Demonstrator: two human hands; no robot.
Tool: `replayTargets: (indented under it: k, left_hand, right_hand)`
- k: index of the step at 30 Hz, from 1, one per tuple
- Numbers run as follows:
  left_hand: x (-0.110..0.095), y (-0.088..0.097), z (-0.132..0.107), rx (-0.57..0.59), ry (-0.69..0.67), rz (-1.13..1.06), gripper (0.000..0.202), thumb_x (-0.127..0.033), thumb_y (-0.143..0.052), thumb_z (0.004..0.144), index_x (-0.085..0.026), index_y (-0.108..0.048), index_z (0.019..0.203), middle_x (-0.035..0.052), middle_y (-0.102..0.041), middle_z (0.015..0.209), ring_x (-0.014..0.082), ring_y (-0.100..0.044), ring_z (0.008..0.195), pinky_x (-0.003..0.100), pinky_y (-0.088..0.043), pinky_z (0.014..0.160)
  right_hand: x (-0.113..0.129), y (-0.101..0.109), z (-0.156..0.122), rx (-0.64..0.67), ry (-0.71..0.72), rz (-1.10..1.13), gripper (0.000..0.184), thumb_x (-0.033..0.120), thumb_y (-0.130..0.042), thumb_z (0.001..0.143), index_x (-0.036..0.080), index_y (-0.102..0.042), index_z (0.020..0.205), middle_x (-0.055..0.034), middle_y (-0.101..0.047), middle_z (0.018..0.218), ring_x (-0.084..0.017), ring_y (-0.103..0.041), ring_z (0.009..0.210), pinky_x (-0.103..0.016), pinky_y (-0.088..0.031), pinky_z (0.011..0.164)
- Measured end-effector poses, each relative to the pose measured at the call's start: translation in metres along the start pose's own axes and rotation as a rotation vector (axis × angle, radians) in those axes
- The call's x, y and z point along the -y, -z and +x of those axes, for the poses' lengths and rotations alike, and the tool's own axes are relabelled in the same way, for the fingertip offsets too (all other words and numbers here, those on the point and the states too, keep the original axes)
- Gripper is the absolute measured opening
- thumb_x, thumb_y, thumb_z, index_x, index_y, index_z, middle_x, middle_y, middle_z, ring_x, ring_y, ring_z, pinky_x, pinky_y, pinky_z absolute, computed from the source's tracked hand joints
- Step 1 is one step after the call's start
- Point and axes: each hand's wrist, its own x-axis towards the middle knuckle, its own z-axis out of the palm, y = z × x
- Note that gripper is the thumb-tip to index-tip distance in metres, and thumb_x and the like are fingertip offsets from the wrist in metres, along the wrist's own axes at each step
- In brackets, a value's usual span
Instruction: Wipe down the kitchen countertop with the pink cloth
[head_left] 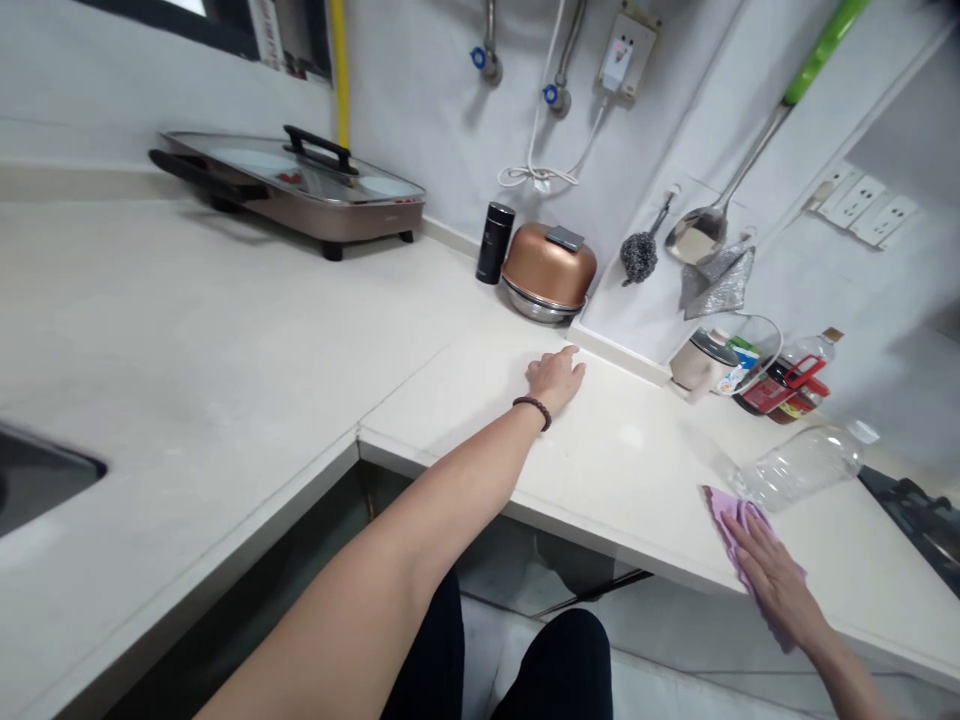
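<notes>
My left hand (pixel 555 380) rests on the white countertop (pixel 450 390), close to the copper-coloured domed lid (pixel 550 262). Its fingers are apart and slightly bent, with nothing held. A dark beaded bracelet (pixel 534 408) circles that wrist. Near the counter's front edge, my right hand (pixel 772 570) presses a purple cloth (pixel 720 508) against the surface, its fingers laid over the fabric. Just beyond the cloth, a clear plastic bottle (pixel 806 465) lies on its side. The palm and part of the cloth are hidden under the hand.
An electric pan with glass lid (pixel 322 185) stands at the back left, and a sink (pixel 45 475) is at the far left. A black cylinder (pixel 495 243) adjoins the metal bowl (pixel 541 307). A spatula (pixel 701 232) hangs on the wall. A stove (pixel 919 525) borders the right.
</notes>
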Motion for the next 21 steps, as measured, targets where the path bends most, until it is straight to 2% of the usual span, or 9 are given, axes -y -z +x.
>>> replayTargets:
  k: [3, 7, 9, 11, 12, 14, 16, 18, 21]
  left_hand:
    - [-0.001, -0.003, 0.003, -0.007, -0.009, -0.01, 0.043, -0.037, -0.049, 0.103, -0.029, -0.06, 0.145, 0.0082, -0.075, 0.128, 0.0288, -0.06, 0.131, 0.046, -0.038, 0.113]
    - [0.002, -0.003, 0.008, -0.023, 0.004, -0.021, 0.044, -0.039, -0.049, 0.102, -0.03, -0.06, 0.144, 0.0075, -0.076, 0.126, 0.0289, -0.062, 0.129, 0.046, -0.04, 0.111]
    - [0.005, -0.001, 0.01, -0.034, 0.018, -0.017, 0.044, -0.039, -0.05, 0.102, -0.03, -0.06, 0.145, 0.0069, -0.076, 0.127, 0.0288, -0.063, 0.129, 0.046, -0.04, 0.111]
    - [0.007, 0.002, 0.011, -0.042, 0.027, -0.004, 0.045, -0.037, -0.05, 0.102, -0.03, -0.059, 0.145, 0.0067, -0.075, 0.129, 0.0285, -0.062, 0.13, 0.046, -0.04, 0.111]
    - [0.007, 0.004, 0.011, -0.042, 0.027, 0.003, 0.045, -0.036, -0.05, 0.102, -0.029, -0.059, 0.146, 0.0069, -0.075, 0.129, 0.0284, -0.062, 0.131, 0.046, -0.04, 0.112]
    - [0.008, 0.007, 0.01, -0.037, 0.022, 0.015, 0.046, -0.035, -0.05, 0.102, -0.028, -0.059, 0.146, 0.0073, -0.075, 0.131, 0.0285, -0.061, 0.132, 0.047, -0.039, 0.113]
    - [0.009, 0.008, 0.009, -0.026, 0.016, 0.027, 0.046, -0.035, -0.049, 0.102, -0.028, -0.058, 0.146, 0.0075, -0.074, 0.132, 0.0285, -0.061, 0.133, 0.047, -0.039, 0.114]
    - [0.008, 0.008, 0.007, -0.017, 0.006, 0.037, 0.046, -0.035, -0.049, 0.102, -0.028, -0.058, 0.146, 0.0073, -0.074, 0.132, 0.028, -0.06, 0.133, 0.046, -0.038, 0.114]
    - [0.006, 0.006, 0.006, -0.003, -0.011, 0.041, 0.045, -0.035, -0.05, 0.102, -0.028, -0.058, 0.146, 0.0076, -0.075, 0.13, 0.0275, -0.06, 0.134, 0.045, -0.037, 0.115]
  right_hand:
    - [0.055, 0.013, 0.023, 0.099, 0.102, 0.099, 0.059, 0.055, -0.023, 0.111, 0.034, -0.044, 0.162, -0.003, -0.028, 0.172, -0.03, -0.023, 0.16, -0.062, -0.026, 0.128]
    - [0.163, 0.036, 0.071, 0.227, 0.317, 0.175, 0.054, 0.052, -0.028, 0.112, 0.04, -0.037, 0.164, -0.0001, -0.016, 0.175, -0.029, -0.015, 0.162, -0.061, -0.019, 0.129]
    - [0.215, 0.043, 0.099, 0.284, 0.402, 0.21, 0.053, 0.052, -0.03, 0.112, 0.04, -0.035, 0.164, 0.0004, -0.015, 0.175, -0.028, -0.012, 0.162, -0.06, -0.014, 0.13]
    - [0.253, 0.046, 0.126, 0.315, 0.445, 0.243, 0.054, 0.053, -0.031, 0.112, 0.041, -0.035, 0.164, 0.0006, -0.016, 0.175, -0.027, -0.011, 0.163, -0.059, -0.011, 0.131]
    - [0.264, 0.045, 0.138, 0.317, 0.452, 0.259, 0.054, 0.053, -0.032, 0.112, 0.041, -0.035, 0.165, 0.0009, -0.015, 0.175, -0.027, -0.011, 0.163, -0.058, -0.01, 0.131]
    - [0.269, 0.04, 0.159, 0.297, 0.432, 0.276, 0.054, 0.053, -0.034, 0.112, 0.041, -0.035, 0.165, 0.0015, -0.015, 0.176, -0.025, -0.011, 0.163, -0.057, -0.01, 0.131]
    - [0.249, 0.031, 0.176, 0.269, 0.35, 0.266, 0.054, 0.052, -0.035, 0.112, 0.041, -0.035, 0.165, 0.0006, -0.015, 0.176, -0.025, -0.012, 0.163, -0.057, -0.012, 0.131]
    - [0.209, 0.021, 0.188, 0.251, 0.205, 0.228, 0.055, 0.05, -0.034, 0.112, 0.037, -0.036, 0.165, -0.0023, -0.017, 0.176, -0.026, -0.014, 0.162, -0.058, -0.015, 0.13]
    - [0.135, 0.008, 0.2, 0.229, -0.06, 0.136, 0.056, 0.046, -0.03, 0.113, 0.03, -0.035, 0.167, -0.0084, -0.02, 0.175, -0.028, -0.015, 0.162, -0.059, -0.02, 0.128]
